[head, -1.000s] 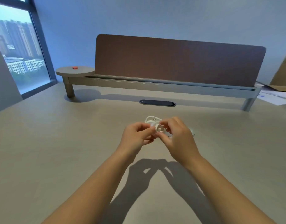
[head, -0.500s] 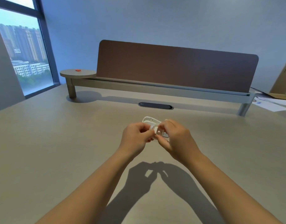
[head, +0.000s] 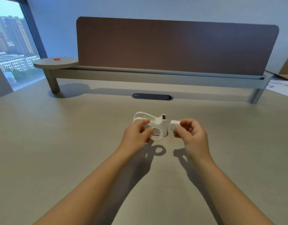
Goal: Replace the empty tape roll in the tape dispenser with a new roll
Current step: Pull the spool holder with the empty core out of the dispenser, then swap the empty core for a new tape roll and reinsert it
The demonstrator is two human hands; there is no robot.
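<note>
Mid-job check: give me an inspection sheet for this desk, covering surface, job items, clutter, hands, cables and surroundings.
Surface: beige desk, bare near the hands.
Job's things: white tape dispenser behind the hands; white ring and small white piece held; new roll not seen.
Clutter: red object on round shelf; papers far right.
Grippers: left hand pinches the ring; right hand pinches the piece.
Cables: nothing seen; dark grommet.
Surroundings: brown divider, window.

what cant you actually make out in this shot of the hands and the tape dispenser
Head view only:
- White ring in the left hand: empty core or roll, too small.
- White piece in the right hand: fingers hide its shape.
- Tape dispenser: left hand covers its near side.
- Papers: cut off at the right edge.
</note>
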